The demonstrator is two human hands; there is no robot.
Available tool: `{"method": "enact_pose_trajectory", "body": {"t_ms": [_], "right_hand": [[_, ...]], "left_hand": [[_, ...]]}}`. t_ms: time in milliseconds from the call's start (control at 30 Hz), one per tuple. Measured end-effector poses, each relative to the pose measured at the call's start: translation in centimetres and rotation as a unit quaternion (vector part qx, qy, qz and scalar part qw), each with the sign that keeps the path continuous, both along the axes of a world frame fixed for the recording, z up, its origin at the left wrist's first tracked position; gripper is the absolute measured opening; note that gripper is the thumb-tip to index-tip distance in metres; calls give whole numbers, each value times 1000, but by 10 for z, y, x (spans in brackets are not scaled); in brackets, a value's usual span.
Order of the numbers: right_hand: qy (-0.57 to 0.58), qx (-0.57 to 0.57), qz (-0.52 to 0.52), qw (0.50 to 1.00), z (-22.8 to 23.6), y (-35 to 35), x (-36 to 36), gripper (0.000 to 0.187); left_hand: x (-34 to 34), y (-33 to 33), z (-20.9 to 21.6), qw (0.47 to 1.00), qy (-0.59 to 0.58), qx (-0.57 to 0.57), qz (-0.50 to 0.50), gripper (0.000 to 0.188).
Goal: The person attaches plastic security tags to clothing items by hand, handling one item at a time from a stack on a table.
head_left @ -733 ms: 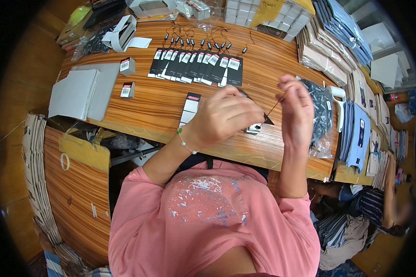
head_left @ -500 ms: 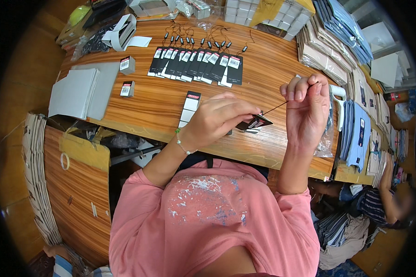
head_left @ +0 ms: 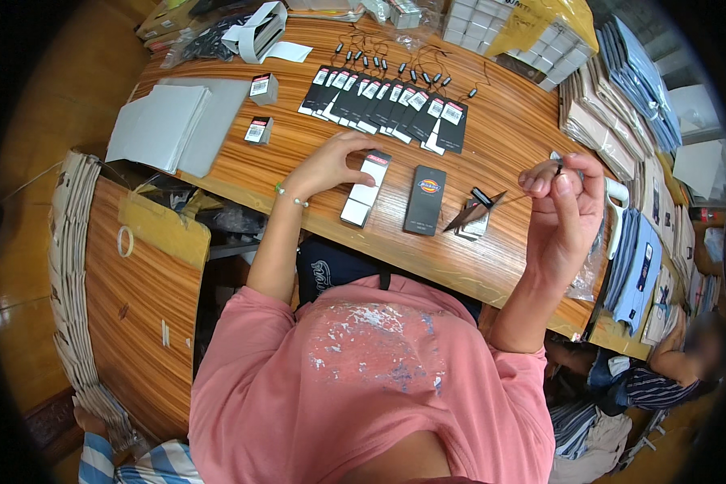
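My right hand (head_left: 563, 202) is closed in a pinch on a thin dark cord. From that cord a black hang tag (head_left: 474, 212) hangs tilted just above the table, with a small black cord lock near its top. My left hand (head_left: 331, 169) is open, thumb and fingers apart, at the upper end of a stack of white label tags with a red band (head_left: 358, 208); the thumb reaches over it. Between the hands lies a stack of black hang tags (head_left: 425, 211) with a logo. Farther back, several corded hang tags (head_left: 379, 105) lie overlapped in a row.
Two small label stacks (head_left: 260, 90) stand left of the row. White sheets (head_left: 157, 125) lie at the far left. Boxes (head_left: 532, 40) and bagged garments (head_left: 609, 121) fill the back right. A white-handled tool (head_left: 619, 211) lies at right. Another person (head_left: 669, 371) sits lower right.
My left hand has let go of the hang tag and moved left to the white label stack. The right hand still holds the cord, with the tag now hanging from it. The view has shifted.
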State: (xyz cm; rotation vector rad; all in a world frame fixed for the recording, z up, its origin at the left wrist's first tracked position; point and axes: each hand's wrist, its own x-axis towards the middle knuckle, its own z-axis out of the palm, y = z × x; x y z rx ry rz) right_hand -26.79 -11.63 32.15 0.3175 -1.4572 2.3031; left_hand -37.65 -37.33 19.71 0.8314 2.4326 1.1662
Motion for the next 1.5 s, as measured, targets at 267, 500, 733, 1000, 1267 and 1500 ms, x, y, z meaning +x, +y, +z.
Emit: {"method": "enact_pose_trajectory", "body": {"t_ms": [267, 500, 733, 1000, 1267, 1500], "right_hand": [[-52, 0, 43, 998, -10, -8, -2, 15], [-93, 192, 9, 977, -20, -41, 6, 15], [-93, 179, -5, 979, -18, -34, 7, 16], [-103, 154, 7, 983, -16, -25, 7, 19], [-133, 203, 23, 970, -25, -35, 6, 19], [-8, 349, -129, 928, -35, -43, 4, 17]], "left_hand": [[10, 0, 13, 971, -111, 181, 107, 35], [49, 30, 84, 941, -116, 276, 158, 14], [26, 22, 57, 967, -68, 157, 188, 21], [9, 12, 0, 963, 212, 24, 163, 25], [55, 33, 98, 962, -95, 218, 134, 23], [72, 62, 105, 966, 23, 234, 103, 18]]}}
